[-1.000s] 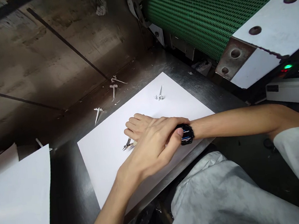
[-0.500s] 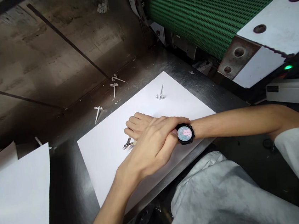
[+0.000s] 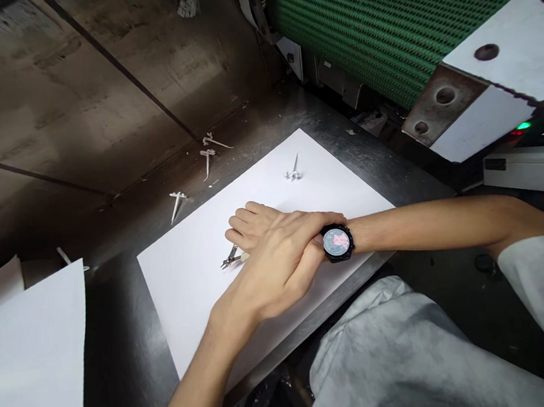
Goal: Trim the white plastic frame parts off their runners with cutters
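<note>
My right hand (image 3: pixel 255 225) rests on a white sheet of paper (image 3: pixel 190 303), fingers curled in. Metal cutting nippers (image 3: pixel 232 259) poke out beside its fingers, jaws pointing left; their handles are mostly hidden beneath my hands. A black wristwatch (image 3: pixel 338 242) with a lit pink-and-blue face is on my right wrist. Across the back of that hand lies my left hand (image 3: pixel 278 261), its thumb and a finger closed at the watch's left and upper edge. On the paper's far part lies a small white branched plastic piece (image 3: pixel 293 174).
More white branched pieces (image 3: pixel 178 203) lie on the metal table (image 3: pixel 124 322) beyond the paper. Other white sheets (image 3: pixel 31 365) stand at the left. A green conveyor belt (image 3: pixel 370 25) with a white metal guard (image 3: pixel 486 110) overhangs the back right. A stained metal wall (image 3: pixel 72 108) rises behind.
My hands keep the same pose, left fingers at the watch. Only the camera view has shifted slightly.
</note>
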A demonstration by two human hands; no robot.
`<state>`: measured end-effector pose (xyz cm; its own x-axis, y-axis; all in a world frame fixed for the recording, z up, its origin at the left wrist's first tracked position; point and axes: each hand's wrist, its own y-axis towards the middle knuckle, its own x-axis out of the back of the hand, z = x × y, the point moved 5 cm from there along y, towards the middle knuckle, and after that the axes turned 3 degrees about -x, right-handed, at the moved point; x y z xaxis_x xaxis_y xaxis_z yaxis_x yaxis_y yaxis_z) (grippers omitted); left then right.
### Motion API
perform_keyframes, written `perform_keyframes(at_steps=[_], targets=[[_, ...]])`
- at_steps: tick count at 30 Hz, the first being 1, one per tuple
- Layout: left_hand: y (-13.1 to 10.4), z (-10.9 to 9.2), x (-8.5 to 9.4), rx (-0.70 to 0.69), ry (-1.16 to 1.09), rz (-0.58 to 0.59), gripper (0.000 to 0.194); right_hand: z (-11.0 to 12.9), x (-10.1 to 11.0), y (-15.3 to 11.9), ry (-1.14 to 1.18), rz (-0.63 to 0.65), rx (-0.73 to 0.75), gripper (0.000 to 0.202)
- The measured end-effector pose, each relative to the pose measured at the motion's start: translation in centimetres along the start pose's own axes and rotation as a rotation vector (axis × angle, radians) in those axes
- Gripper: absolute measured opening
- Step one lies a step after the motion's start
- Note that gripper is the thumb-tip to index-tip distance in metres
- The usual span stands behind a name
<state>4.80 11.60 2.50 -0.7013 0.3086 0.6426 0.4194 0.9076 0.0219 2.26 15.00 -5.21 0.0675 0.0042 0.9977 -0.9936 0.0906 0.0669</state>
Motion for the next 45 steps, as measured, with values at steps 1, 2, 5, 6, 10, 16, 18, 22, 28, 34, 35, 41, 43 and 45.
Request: perform_keyframes(at_steps=[1,2,5,6,10,16,18,22,28,34,35,41,43,45], targets=[[0.0,0.0,0.0,0.001,0.004,0.0,0.045,0.0,-0.1,0.1,-0.009,-0.022,-0.009,0.032],[-0.1,0.0,0.0,0.0,0.006,0.001,0.046,0.0,-0.3,0.2,-0.011,-0.044,-0.015,0.031],[-0.1,0.2,0.0,-0.01,0.013,-0.004,0.045,0.1,-0.7,0.3,-0.017,-0.073,-0.016,0.025],[0.0,0.2,0.0,-0.014,0.015,-0.008,0.045,0.2,-0.6,0.2,-0.017,-0.075,-0.017,0.025],[-0.1,-0.2,0.1,-0.095,0.016,-0.08,0.043,-0.3,0.8,-0.9,-0.016,-0.054,-0.072,0.028],[-3.7,-2.0,2.1,-0.201,0.053,-0.352,0.032,-5.4,3.1,-5.5,-0.089,0.031,-0.435,0.024],[-5.0,-1.3,1.6,-0.069,0.039,-0.249,0.03,-7.4,3.2,-7.2,-0.117,0.06,-0.542,0.024],[-7.0,2.1,-1.2,0.22,0.195,-0.023,0.025,-10.1,2.5,-9.2,-0.139,0.135,-0.608,0.022],[-8.0,6.6,-3.6,0.562,0.469,0.064,0.074,-10.9,2.4,-8.1,-0.156,0.157,-0.598,0.055],[-7.5,6.3,-3.3,0.615,0.482,0.124,0.082,-11.3,2.7,-7.5,-0.15,0.178,-0.608,0.033],[-7.4,6.3,-3.3,0.612,0.482,0.131,0.083,-11.4,2.7,-7.5,-0.15,0.182,-0.611,0.033],[-7.3,6.2,-4.0,0.576,0.455,0.154,0.082,-11.8,3.0,-7.2,-0.146,0.163,-0.604,0.056],[-7.4,6.1,-3.9,0.58,0.448,0.153,0.082,-11.9,3.1,-7.2,-0.143,0.168,-0.614,0.043],[-7.4,6.1,-3.9,0.575,0.442,0.15,0.082,-11.9,3.0,-7.1,-0.141,0.18,-0.617,0.034]])
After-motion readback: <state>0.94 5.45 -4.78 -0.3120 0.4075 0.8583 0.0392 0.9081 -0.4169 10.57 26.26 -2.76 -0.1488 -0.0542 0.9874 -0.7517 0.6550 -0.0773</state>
